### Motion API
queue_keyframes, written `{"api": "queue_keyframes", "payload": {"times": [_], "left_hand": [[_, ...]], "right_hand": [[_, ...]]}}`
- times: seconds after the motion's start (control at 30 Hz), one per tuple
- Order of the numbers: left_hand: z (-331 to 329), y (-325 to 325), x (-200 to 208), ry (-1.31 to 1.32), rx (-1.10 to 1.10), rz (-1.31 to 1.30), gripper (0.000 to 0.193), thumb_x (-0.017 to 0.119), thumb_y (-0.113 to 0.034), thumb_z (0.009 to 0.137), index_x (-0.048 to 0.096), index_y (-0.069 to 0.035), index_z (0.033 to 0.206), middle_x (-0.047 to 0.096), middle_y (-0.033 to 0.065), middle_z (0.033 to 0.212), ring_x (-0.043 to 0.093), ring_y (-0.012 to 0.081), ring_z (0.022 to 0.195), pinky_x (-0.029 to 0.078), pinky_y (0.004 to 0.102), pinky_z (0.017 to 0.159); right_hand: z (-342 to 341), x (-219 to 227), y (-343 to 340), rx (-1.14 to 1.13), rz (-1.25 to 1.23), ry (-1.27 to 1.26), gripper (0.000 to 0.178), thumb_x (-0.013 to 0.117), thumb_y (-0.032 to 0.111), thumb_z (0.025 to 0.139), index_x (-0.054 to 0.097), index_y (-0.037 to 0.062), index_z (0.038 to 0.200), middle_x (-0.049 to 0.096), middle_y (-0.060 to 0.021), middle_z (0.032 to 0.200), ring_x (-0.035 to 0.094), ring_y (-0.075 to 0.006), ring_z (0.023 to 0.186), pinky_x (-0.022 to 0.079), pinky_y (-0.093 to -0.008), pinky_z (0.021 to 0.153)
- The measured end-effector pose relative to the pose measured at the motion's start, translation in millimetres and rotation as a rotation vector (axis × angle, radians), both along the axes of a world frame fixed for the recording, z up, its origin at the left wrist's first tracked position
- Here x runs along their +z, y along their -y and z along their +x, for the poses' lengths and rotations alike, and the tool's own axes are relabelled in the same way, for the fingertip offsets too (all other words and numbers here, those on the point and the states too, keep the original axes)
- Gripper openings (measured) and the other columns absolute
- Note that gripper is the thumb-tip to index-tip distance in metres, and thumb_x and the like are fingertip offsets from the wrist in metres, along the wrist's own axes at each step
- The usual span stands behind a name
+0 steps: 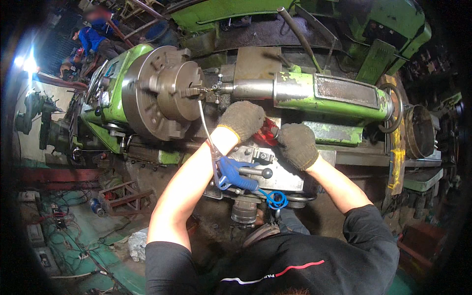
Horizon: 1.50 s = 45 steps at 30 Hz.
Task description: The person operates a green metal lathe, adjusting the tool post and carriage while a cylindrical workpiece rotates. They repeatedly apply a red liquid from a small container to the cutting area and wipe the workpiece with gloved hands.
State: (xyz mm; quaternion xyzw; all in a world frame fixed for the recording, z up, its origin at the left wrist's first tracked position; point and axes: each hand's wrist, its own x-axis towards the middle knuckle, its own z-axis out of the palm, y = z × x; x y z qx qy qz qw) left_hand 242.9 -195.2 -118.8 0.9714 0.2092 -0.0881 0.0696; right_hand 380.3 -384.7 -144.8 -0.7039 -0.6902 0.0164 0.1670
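Note:
Both of my hands wear dark knitted gloves and meet over the lathe's carriage [282, 180]. Between them is a glossy red object [267, 132], its kind mostly hidden by the gloves. My left hand [243, 119] curls over its left side, fingers bent down and partly out of sight. From the right, my right hand [298, 145] is closed against the same red object. Below my left wrist a blue air blow gun [236, 174] with a coiled blue hose [277, 199] lies beside a black-knobbed lever [266, 173]. Its thin pale tube rises toward the chuck.
The big lathe chuck [160, 93] stands left of my hands. Facing it is the green tailstock [319, 93] with its handwheel [393, 108]. A yellow-marked board [396, 157] and a round metal drum [420, 132] are at right. Cables [73, 236] cover the green floor; another person [93, 39] is far left.

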Motion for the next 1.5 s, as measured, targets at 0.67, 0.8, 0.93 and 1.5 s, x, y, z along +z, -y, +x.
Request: {"api": "queue_keyframes", "payload": {"times": [0.67, 0.8, 0.93, 1.5], "left_hand": [[-46, -35, -30, 0.049, 0.141, -0.029, 0.029, 0.065, -0.032, 0.102, 0.08, -0.007, 0.104, 0.08, 0.0201, 0.11, 0.077, 0.0392, 0.103, 0.062, 0.0532, 0.092], [-78, -7, 34, 0.149, 0.435, -0.271, 0.043, 0.066, -0.042, 0.106, 0.077, -0.006, 0.127, 0.08, 0.0208, 0.121, 0.076, 0.0406, 0.115, 0.06, 0.0506, 0.1], [-132, 41, 54, 0.507, 0.847, -0.387, 0.045, 0.069, -0.031, 0.106, 0.073, -0.002, 0.14, 0.076, 0.0244, 0.135, 0.072, 0.0385, 0.129, 0.055, 0.0455, 0.111], [-451, 411, -171, -0.012, 1.524, -0.499, 0.052, 0.057, -0.05, 0.106, 0.077, -0.008, 0.131, 0.072, 0.0284, 0.138, 0.067, 0.05, 0.129, 0.05, 0.0567, 0.112]], "right_hand": [[5, 18, 21, -0.384, 0.367, -0.54, 0.02, 0.072, 0.014, 0.101, 0.079, 0.0056, 0.116, 0.079, -0.0193, 0.111, 0.076, -0.0392, 0.105, 0.059, -0.0476, 0.096], [26, 40, 31, -0.577, 0.531, -0.58, 0.022, 0.072, 0.014, 0.103, 0.078, 0.0018, 0.12, 0.078, -0.0197, 0.111, 0.076, -0.0306, 0.102, 0.058, -0.042, 0.095], [20, 83, -11, -0.396, 0.505, -0.654, 0.028, 0.071, 0.015, 0.103, 0.08, 0.0012, 0.125, 0.08, -0.0206, 0.117, 0.077, -0.0312, 0.109, 0.058, -0.043, 0.1], [-44, 56, -249, -0.194, 0.103, -0.305, 0.034, 0.071, 0.031, 0.096, 0.084, 0.0107, 0.12, 0.081, -0.0246, 0.118, 0.076, -0.0436, 0.116, 0.059, -0.0521, 0.105]]}}
